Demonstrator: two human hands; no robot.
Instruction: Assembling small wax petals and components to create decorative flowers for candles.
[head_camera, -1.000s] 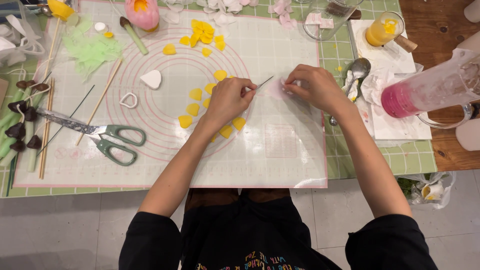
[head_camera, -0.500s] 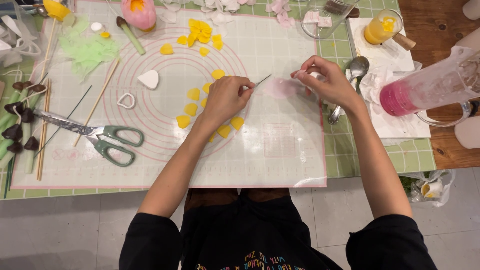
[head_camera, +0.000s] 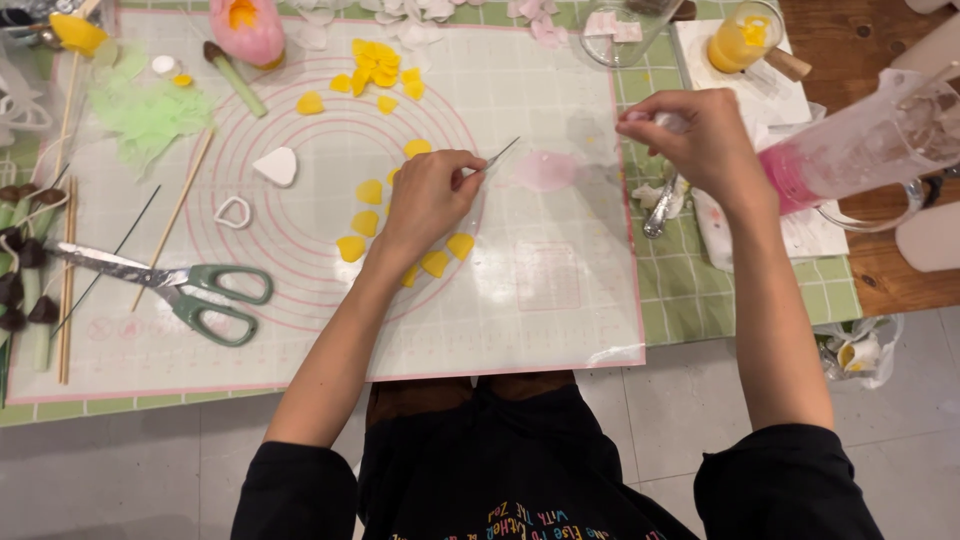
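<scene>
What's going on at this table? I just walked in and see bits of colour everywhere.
A person is working over a white mat with pink circles. Their left hand pinches a thin wire whose tip points at a flat pink petal piece lying on the mat. Their right hand is raised beside the mat's right edge, fingers closed on something small and pale that I cannot identify. Yellow petal pieces lie scattered around the left hand, and green-handled scissors rest further left.

the right hand (head_camera: 700, 140) hides whatever small thing its fingers pinch.
</scene>
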